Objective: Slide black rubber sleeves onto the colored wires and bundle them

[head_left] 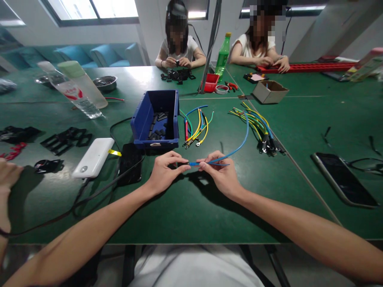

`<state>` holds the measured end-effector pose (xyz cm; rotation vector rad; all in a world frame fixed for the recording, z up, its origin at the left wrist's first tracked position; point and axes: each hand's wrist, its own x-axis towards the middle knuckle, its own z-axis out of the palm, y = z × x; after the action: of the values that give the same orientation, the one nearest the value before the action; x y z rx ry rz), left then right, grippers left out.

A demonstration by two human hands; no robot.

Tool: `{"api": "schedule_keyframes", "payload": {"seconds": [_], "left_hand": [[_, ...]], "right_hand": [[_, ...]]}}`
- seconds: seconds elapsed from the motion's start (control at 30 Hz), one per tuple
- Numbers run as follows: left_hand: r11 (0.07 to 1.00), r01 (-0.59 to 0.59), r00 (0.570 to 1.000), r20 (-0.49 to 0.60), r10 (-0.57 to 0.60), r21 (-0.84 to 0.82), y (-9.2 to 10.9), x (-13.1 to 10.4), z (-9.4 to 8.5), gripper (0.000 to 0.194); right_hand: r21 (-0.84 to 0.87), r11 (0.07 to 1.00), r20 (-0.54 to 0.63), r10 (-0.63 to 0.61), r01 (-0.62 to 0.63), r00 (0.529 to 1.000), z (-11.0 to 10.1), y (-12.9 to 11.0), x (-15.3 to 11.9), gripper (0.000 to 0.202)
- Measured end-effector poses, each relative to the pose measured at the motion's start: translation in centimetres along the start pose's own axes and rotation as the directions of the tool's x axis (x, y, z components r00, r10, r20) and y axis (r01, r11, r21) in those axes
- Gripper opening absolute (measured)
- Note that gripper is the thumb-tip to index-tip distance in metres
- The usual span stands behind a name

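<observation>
Between my two hands, just above the green table, is a blue wire [243, 141]. My left hand [166, 169] pinches its near end, where a small dark piece shows at the fingertips. My right hand [220, 172] is closed on the wire a little further along, and the rest of it arcs up and away to the right. A blue bin [156, 144] with small black tube pieces [158, 133] inside stands beyond my left hand. Past my hands lies a loose group of yellow, green and blue wires [197, 129] with ring terminals. A bundle of similar wires [260, 123] with black-sleeved ends lies to the right.
On the left are a white power bank [94, 158], a black phone [130, 163], a cable and black plastic parts [67, 139]. Another phone [344, 177] and glasses [366, 164] lie right. Two people sit opposite, near a green bottle [223, 57] and a cardboard box [271, 93]. Someone's hand [8, 173] rests at far left.
</observation>
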<state>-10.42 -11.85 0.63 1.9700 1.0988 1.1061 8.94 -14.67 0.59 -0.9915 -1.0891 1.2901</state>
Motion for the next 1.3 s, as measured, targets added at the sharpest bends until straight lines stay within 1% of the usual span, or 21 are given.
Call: {"api": "schedule_keyframes", "payload": {"seconds": [0.1,0.17,0.23,0.3,0.4,0.47,0.53,0.67,0.77,0.83,1.0,1.07,1.17,1.3], "left_hand": [[0.998,0.033,0.999,0.017,-0.033,-0.046,-0.06,0.12,-0.01,0.02],[0.999,0.019,1.0,0.012,-0.019,-0.042,-0.01,0.09,-0.05,0.02],[1.0,-0.023,1.0,0.004,0.023,-0.018,0.08,-0.03,-0.1,0.018],[0.996,-0.088,0.996,-0.013,0.088,0.021,0.15,-0.2,-0.16,0.016],[0.98,-0.182,0.982,-0.044,0.185,0.077,0.24,-0.42,-0.2,0.014],[0.975,-0.2,0.977,-0.049,0.206,0.097,0.34,-0.46,-0.22,0.015],[0.981,-0.173,0.984,-0.026,0.176,0.089,0.47,-0.37,-0.24,0.015],[0.998,-0.058,0.997,0.047,0.058,0.007,0.63,-0.03,-0.26,0.016],[0.999,-0.001,0.998,0.065,0.003,-0.038,0.61,0.02,-0.18,0.016],[0.999,-0.015,0.998,0.061,0.017,-0.035,0.6,-0.11,-0.08,0.015],[0.989,-0.142,0.989,0.041,0.141,0.025,0.63,-0.61,0.11,0.014],[0.991,-0.134,0.99,0.039,0.133,0.017,0.63,-0.7,0.17,0.015],[0.997,-0.052,0.997,0.054,0.055,-0.052,0.6,-0.66,0.25,0.017],[0.978,0.102,0.993,0.078,-0.089,-0.182,0.43,-0.42,0.29,0.021]], "right_hand": [[-0.041,0.999,0.029,-0.016,0.017,0.999,-0.06,0.03,-0.3,0.024],[-0.065,0.997,0.039,-0.026,0.029,0.999,-0.11,-0.02,-0.4,0.023],[-0.074,0.997,0.036,-0.035,0.038,0.999,-0.11,-0.11,-0.39,0.024],[-0.063,0.998,0.024,-0.028,0.03,0.999,-0.06,-0.21,-0.3,0.025],[-0.032,0.999,0.013,-0.007,0.007,1.0,0.07,-0.3,-0.21,0.026],[-0.026,1.0,0.014,-0.003,0.003,1.0,0.12,-0.29,-0.25,0.026],[-0.032,0.999,0.02,-0.014,0.015,1.0,0.11,-0.21,-0.37,0.026],[-0.063,0.997,0.047,-0.042,0.045,0.998,-0.11,0.07,-0.64,0.024],[-0.093,0.993,0.068,-0.063,0.069,0.996,-0.28,0.3,-0.71,0.022],[-0.103,0.992,0.085,-0.061,0.07,0.995,-0.3,0.38,-0.7,0.022],[-0.085,0.996,0.076,-0.016,0.022,0.997,-0.01,0.06,-0.58,0.024],[-0.084,0.996,0.064,-0.005,0.01,0.998,0.1,-0.1,-0.5,0.024],[-0.063,0.998,0.052,0.003,0.001,0.999,0.13,-0.07,-0.34,0.024],[-0.013,1.0,0.014,0.018,-0.018,1.0,0.04,0.39,0.06,0.026]]}}
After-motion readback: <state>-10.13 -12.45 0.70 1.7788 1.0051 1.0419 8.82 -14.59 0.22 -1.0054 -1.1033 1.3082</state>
